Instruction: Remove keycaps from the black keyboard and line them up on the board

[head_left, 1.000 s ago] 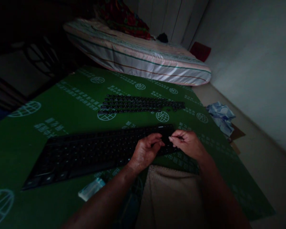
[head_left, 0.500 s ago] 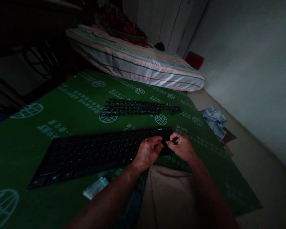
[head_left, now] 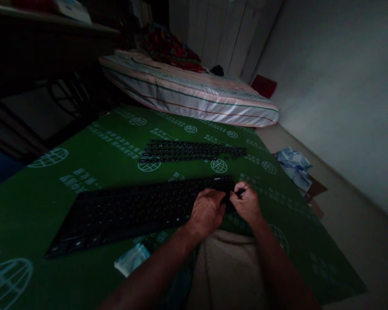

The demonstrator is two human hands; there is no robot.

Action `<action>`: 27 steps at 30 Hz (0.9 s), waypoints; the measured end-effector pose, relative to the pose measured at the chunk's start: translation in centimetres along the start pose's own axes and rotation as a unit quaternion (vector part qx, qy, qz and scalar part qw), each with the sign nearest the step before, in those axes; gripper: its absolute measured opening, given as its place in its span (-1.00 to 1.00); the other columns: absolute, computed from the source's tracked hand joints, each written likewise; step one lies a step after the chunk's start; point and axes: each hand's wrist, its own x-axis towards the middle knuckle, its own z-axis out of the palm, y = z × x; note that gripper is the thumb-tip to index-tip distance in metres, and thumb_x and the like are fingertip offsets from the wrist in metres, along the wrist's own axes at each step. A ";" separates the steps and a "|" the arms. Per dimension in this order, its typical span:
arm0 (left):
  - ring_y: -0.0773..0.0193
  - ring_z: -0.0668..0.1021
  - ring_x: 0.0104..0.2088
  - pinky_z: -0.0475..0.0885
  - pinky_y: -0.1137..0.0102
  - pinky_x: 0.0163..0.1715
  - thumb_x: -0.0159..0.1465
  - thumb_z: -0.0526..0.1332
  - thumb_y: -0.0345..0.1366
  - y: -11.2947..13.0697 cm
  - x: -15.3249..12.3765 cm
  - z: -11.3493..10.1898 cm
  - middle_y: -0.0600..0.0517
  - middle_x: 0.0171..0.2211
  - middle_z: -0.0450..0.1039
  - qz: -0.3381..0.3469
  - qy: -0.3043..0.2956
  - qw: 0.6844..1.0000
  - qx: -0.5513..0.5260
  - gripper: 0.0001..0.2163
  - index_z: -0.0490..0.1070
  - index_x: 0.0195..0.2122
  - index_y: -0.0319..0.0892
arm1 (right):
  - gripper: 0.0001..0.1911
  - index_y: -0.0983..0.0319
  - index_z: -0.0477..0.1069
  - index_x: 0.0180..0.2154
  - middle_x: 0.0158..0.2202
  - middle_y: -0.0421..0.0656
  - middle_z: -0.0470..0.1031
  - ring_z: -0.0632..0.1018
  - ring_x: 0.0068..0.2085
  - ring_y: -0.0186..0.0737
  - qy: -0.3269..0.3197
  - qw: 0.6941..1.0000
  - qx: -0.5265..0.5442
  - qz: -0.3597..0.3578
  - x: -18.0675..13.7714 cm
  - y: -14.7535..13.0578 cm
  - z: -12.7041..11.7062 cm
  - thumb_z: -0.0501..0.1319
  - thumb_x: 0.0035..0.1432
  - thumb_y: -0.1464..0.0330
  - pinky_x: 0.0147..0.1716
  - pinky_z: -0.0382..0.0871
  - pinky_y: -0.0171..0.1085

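Observation:
A long black keyboard (head_left: 126,211) lies slanted across the green printed board. Over its right end my left hand (head_left: 208,210) is closed, fingers curled and pressed together; whatever they hold is hidden. Close beside it, my right hand (head_left: 247,203) is closed in a pinch around a small dark object (head_left: 241,192), too dim to name. The fingertips of both hands nearly meet above the keyboard's right edge. Behind the keyboard, many loose black keycaps (head_left: 181,150) are laid out in rows, with a looser cluster at their right end.
The green board (head_left: 100,170) carries white globe prints. A small blue-and-white packet (head_left: 132,259) lies by my left forearm. Beyond stands a mattress (head_left: 194,97) with striped cover. Crumpled light-blue plastic (head_left: 293,165) rests on the floor at right, near the wall (head_left: 336,86).
My left hand has turned, knuckles more upward, and moved closer to my right hand. The right hand keeps its pinch. The whole view has shifted slightly.

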 end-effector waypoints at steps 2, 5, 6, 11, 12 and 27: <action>0.08 0.46 -0.15 0.38 0.24 -0.10 0.06 0.19 -0.48 0.6 0.5 0.3 -0.08 -0.27 0.51 0.016 -0.018 0.998 0.051 -0.81 0.46 -0.28 -0.20 | -0.93 0.18 0.19 -0.52 -0.63 -0.33 0.19 0.21 -0.62 -0.40 0.003 1.000 0.016 -0.002 0.0 0.1 0.0 0.11 -0.11 0.40 -0.63 0.11 -0.38; 0.06 0.44 -0.13 0.37 0.22 -0.10 0.05 0.19 -0.50 1.0 1.5 1.0 -0.10 -0.28 0.49 0.009 -0.016 0.997 0.071 -0.84 0.46 -0.34 -0.22 | -0.94 0.18 0.20 -0.53 -0.63 -0.32 0.20 0.22 -0.61 -0.39 0.006 1.000 0.029 0.006 0.1 0.3 0.2 0.11 -0.13 0.41 -0.63 0.11 -0.38; 0.05 0.44 -0.14 0.37 0.20 -0.12 0.05 0.18 -0.50 0.9 1.8 1.3 -0.11 -0.28 0.49 0.002 -0.010 0.997 0.075 -0.85 0.47 -0.35 -0.23 | -0.94 0.18 0.20 -0.53 -0.64 -0.33 0.19 0.21 -0.61 -0.39 0.006 0.999 0.032 0.012 0.1 0.5 0.2 0.11 -0.13 0.40 -0.63 0.10 -0.38; 0.09 0.43 -0.16 0.36 0.22 -0.12 0.09 0.24 -0.42 -0.2 2.2 1.8 -0.06 -0.25 0.49 0.014 -0.005 0.998 0.068 -0.93 0.52 -0.42 -0.18 | -0.91 0.18 0.18 -0.55 -0.65 -0.34 0.16 0.20 -0.63 -0.41 0.008 0.997 0.059 0.038 0.1 0.9 0.4 0.12 -0.14 0.39 -0.66 0.09 -0.39; 0.09 0.43 -0.15 0.35 0.23 -0.12 0.10 0.24 -0.41 -0.4 2.1 1.8 -0.05 -0.25 0.49 0.019 -0.004 0.998 0.064 -0.93 0.52 -0.43 -0.17 | -0.90 0.17 0.16 -0.55 -0.66 -0.35 0.16 0.21 -0.64 -0.41 0.012 0.996 0.075 0.049 0.2 0.9 0.4 0.12 -0.14 0.38 -0.67 0.09 -0.39; 0.18 0.45 -0.20 0.37 0.28 -0.14 0.09 0.22 -0.51 -0.9 1.6 1.6 0.01 -0.31 0.50 0.035 0.040 0.998 -0.028 -0.85 0.48 -0.35 -0.14 | -0.70 0.20 0.16 -0.46 -0.73 -0.35 0.32 0.22 -0.77 -0.48 -0.041 0.957 0.272 0.096 0.0 0.2 -0.4 0.25 -0.01 0.18 -0.79 0.02 -0.47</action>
